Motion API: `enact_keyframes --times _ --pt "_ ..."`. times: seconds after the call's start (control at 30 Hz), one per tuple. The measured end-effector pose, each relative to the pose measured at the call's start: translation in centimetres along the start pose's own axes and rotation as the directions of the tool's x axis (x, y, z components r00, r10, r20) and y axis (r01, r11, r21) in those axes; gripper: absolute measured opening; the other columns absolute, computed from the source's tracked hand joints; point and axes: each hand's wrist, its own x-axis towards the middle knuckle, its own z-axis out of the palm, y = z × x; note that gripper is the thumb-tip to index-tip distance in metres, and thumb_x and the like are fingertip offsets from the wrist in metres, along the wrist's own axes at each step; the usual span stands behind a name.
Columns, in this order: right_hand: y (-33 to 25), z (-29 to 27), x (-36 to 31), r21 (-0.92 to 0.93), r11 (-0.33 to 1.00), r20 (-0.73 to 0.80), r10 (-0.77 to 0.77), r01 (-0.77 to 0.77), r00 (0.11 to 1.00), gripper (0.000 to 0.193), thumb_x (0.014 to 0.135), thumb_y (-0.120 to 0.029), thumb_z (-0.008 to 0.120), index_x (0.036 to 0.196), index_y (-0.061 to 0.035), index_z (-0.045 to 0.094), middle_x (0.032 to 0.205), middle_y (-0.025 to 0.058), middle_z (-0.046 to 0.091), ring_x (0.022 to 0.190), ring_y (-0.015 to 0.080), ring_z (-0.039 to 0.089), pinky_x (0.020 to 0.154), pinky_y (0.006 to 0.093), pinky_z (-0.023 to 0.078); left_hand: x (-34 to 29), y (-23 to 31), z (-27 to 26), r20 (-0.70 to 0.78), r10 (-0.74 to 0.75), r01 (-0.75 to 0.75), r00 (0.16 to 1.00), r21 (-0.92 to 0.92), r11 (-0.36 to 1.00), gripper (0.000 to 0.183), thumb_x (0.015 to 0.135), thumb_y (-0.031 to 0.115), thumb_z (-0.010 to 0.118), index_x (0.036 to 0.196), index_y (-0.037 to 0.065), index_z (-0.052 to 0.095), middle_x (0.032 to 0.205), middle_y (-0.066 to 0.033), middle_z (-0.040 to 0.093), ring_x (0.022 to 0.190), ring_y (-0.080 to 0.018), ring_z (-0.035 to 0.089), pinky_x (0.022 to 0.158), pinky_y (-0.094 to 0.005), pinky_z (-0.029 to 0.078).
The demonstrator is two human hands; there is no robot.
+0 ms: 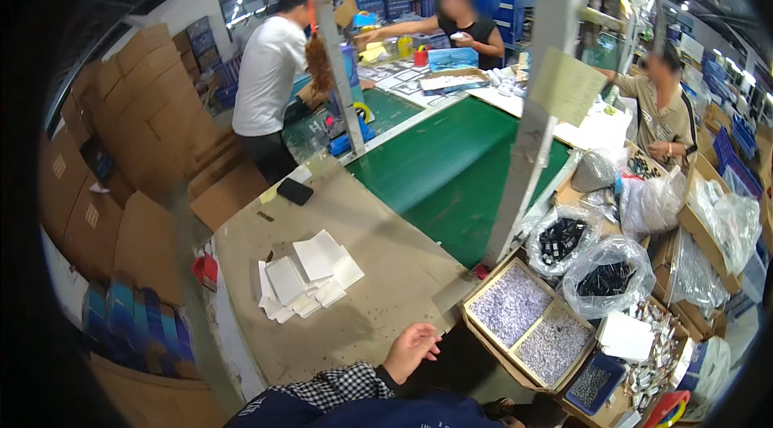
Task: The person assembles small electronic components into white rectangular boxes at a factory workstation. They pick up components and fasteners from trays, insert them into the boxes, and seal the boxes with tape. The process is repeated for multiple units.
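Note:
My left hand (412, 352) reaches in from the lower edge in a black-and-white checked sleeve. It hovers by the near right edge of the tan worktable (394, 267), its fingers loosely bent and apart, with nothing seen in them. Further left on that table lies a loose pile of flat white boxes or cards (310, 277). To the hand's right stands a shallow two-part box (506, 347) full of small pale pieces. At the lower edge a small patch of skin may be my right hand (512, 421); its fingers are hidden.
A black phone (295, 192) lies on the table's far side. Beyond runs a green conveyor belt (439, 170) beside a white post (535, 122). Bags of black parts (604, 279) and a blue tray (594, 384) crowd the right. Cartons (137, 106) line the left. Several people work further off.

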Motion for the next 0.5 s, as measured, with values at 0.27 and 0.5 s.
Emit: enact_keyframes --times 0.27,0.5 --pt "-1.7 -0.3 0.6 -0.036 0.999 0.006 -0.003 0.003 1.0 0.058 0.093 -0.05 0.038 0.098 0.0015 0.065 0.098 0.0232 0.065 0.093 0.0382 0.061 0.085 0.0448 0.046 -0.3 -1.4 3.9 0.173 -0.245 0.242 0.954 0.038 0.969 0.019 0.093 0.012 0.053 0.11 0.006 0.05 0.094 -0.0078 0.06 0.075 -0.0137 0.059 0.067 -0.0273 0.052" --pt "0.7 1.3 -1.0 -0.063 0.998 0.044 -0.008 0.011 0.999 0.072 0.096 -0.054 0.028 0.086 0.0045 0.068 0.091 0.0236 0.066 0.086 0.0375 0.063 0.084 0.0452 0.047 0.0 -3.0 5.9 0.235 -0.227 0.208 0.945 0.102 0.973 0.016 0.091 0.007 0.055 0.106 0.008 0.051 0.086 -0.0086 0.063 0.067 -0.0149 0.062 0.06 -0.028 0.054"
